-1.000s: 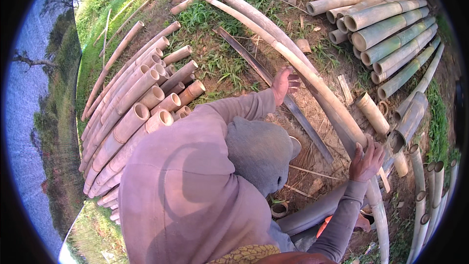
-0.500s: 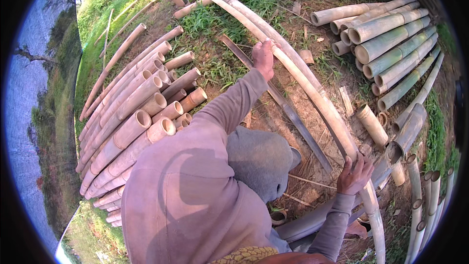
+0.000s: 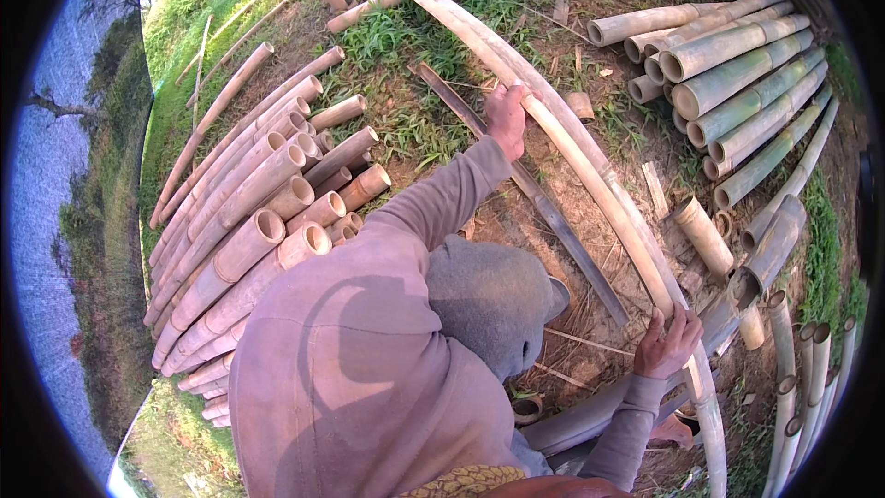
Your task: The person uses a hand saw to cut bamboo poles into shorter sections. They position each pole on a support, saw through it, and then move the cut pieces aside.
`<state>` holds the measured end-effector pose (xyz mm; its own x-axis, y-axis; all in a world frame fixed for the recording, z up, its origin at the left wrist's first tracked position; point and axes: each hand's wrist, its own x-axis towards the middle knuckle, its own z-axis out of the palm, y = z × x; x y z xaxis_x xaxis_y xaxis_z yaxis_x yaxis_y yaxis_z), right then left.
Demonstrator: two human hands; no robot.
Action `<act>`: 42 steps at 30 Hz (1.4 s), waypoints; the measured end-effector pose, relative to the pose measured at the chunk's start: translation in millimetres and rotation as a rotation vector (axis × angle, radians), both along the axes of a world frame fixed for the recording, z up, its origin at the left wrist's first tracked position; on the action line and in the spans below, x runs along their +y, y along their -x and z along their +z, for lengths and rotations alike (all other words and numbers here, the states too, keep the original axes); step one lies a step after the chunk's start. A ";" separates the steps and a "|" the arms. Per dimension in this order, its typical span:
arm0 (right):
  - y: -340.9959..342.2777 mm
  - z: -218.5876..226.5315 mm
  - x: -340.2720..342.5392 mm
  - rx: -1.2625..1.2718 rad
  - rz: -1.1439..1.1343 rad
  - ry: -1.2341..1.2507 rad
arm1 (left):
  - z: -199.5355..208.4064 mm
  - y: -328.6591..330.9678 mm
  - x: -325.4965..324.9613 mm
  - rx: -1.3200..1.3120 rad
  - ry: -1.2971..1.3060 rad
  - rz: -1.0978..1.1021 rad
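Observation:
Two long, slender bamboo lengths run side by side from the far middle to the lower right. The lighter bamboo length (image 3: 590, 173) lies along the near-left side of the longer bamboo pole (image 3: 613, 186). My left hand (image 3: 506, 118) is closed on the lighter length partway along, thumb and fingers at its edge. At that length's near end, my right hand (image 3: 667, 345) has its fingers closed round the bamboo; whether it also grips the longer pole is partly hidden. A dark flat strip (image 3: 553, 217) lies on the ground beneath my left forearm.
A stack of bamboo tubes (image 3: 244, 244) fills the left side. Another bamboo pile (image 3: 742, 65) sits at the far right. Short cut bamboo pieces (image 3: 703, 238) lie or stand beyond my right hand. Thick bamboo (image 3: 590, 420) lies close by my right forearm. The ground is dirt and grass.
The lighter bamboo length has shifted slightly toward the lower right and lies closer against the longer pole. Both hands have moved a little nearer to me with it.

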<state>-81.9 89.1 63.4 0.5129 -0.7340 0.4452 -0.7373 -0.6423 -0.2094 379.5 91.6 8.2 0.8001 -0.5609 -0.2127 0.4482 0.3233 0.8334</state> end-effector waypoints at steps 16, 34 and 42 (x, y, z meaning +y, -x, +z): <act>35.4 -7.2 0.9 0.035 -0.035 0.005 | -18.6 20.6 -2.5 0.002 -0.122 -0.082; 31.0 -22.9 -10.1 -0.042 -0.224 0.051 | 12.8 170.7 -27.7 -2.063 0.127 -0.805; 132.6 -49.7 140.4 0.041 -1.156 -0.362 | 8.1 166.8 -29.3 -2.115 0.177 -0.771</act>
<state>-214.5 229.4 13.7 -0.5184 -0.8470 0.1179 -0.8474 0.4904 -0.2034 212.7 62.2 16.4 -0.5705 -0.6875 0.4493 -0.7226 0.6802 0.1233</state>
